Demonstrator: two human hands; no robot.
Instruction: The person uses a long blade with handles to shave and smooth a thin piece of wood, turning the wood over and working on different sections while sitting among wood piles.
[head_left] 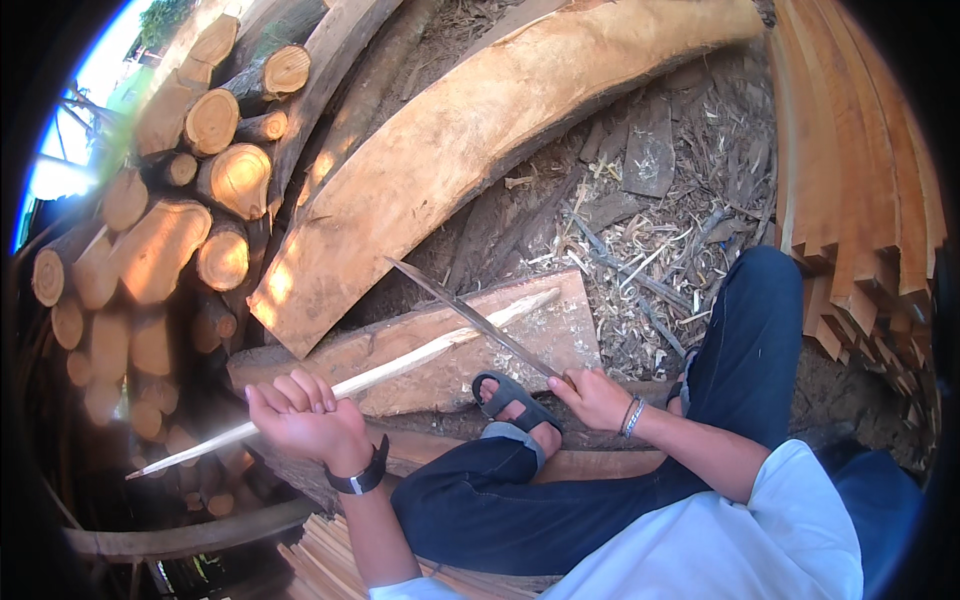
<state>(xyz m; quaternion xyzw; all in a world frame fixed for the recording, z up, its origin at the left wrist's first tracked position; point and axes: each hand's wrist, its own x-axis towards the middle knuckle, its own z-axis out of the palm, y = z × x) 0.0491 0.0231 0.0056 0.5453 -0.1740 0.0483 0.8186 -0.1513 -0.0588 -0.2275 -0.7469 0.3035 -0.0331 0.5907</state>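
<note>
My left hand (310, 418) is closed round a long pale wooden stick (400, 362), stripped of bark. One end of the stick tapers off to the lower left; the other rests on a short wooden slab (545, 335) in front of me. My right hand (597, 398) grips a machete (480, 322), its handle mostly hidden in my fingers. The long dark blade points up and left, crossing over the stick close to its far end. Whether the edge touches the wood I cannot tell.
A long curved plank (500, 110) lies beyond the slab. Cut logs (240, 180) are stacked at the left, sawn boards (850, 150) at the right. Wood shavings (650, 250) and bark litter the ground. My sandalled foot (515, 405) is beside the slab.
</note>
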